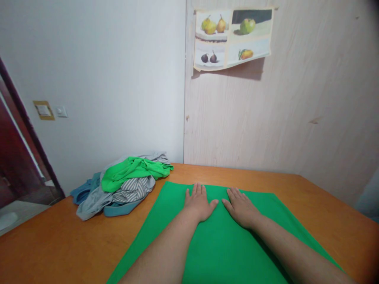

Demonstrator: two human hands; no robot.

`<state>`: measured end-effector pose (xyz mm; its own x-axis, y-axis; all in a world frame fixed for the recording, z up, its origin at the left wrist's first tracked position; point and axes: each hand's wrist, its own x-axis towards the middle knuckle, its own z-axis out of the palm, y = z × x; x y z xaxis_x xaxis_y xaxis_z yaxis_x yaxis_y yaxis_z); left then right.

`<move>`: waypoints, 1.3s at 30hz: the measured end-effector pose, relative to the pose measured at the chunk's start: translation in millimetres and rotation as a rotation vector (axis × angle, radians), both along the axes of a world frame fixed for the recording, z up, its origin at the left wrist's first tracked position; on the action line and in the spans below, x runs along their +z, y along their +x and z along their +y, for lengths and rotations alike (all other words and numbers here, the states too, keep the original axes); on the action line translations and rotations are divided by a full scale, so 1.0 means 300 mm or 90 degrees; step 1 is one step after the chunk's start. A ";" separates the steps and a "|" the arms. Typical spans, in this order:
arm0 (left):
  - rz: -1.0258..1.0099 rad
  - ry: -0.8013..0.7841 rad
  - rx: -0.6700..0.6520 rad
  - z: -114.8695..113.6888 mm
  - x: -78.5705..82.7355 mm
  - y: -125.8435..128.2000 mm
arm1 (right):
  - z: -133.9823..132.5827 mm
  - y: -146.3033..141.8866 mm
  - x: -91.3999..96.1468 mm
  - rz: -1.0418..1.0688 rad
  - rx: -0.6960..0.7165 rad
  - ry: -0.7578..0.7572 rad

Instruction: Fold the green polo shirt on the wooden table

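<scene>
A green cloth (220, 252) lies spread flat on the table, its far edge straight and its near part running out of view at the bottom. Whether it is a garment or a plain sheet I cannot tell. My left hand (199, 205) rests palm down on it near the far edge, fingers stretched out and thumb pointing right. Close by on the right, my right hand (241, 209) also presses flat on the cloth, thumb toward the left hand. Neither hand holds anything.
On the brown table (74, 244), a heap of crumpled clothes (133, 173) in bright green, grey stripes and blue sits at the back left. Behind the table stands a wall with a taped fruit picture sheet (227, 39). A dark red door (14, 157) is at far left.
</scene>
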<state>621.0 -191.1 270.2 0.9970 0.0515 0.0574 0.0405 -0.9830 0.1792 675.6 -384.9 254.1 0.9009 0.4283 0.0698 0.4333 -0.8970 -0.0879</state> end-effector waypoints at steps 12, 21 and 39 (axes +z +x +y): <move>0.011 0.007 -0.023 0.004 0.020 -0.011 | -0.061 0.003 0.042 0.045 0.048 0.039; 0.026 0.015 -0.019 0.005 0.030 -0.012 | -0.217 0.061 0.027 -0.010 -0.076 0.025; 0.029 0.020 -0.024 0.005 0.028 -0.007 | -0.331 0.120 0.009 -0.014 -0.295 0.054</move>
